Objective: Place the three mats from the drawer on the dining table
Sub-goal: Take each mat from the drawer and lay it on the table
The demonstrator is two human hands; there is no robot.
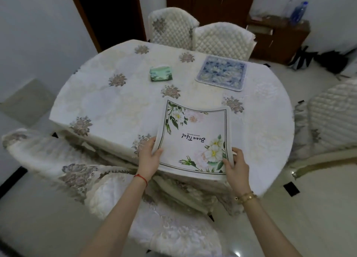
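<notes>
We grip the white flowered mat (195, 139) at its near corners with our left hand (149, 156) and right hand (236, 165), above the desk (116, 106); a blue mat (222, 72) lies flat farther off.

One piece of writing can be read: the word "Beautiful" in dark script lettering, printed near the middle of the white square fabric mat with green leaves and white flowers at its corners (195, 137). It appears upside down from the wearer's viewpoint. A line of much smaller print runs alongside it, too small to read.
</notes>
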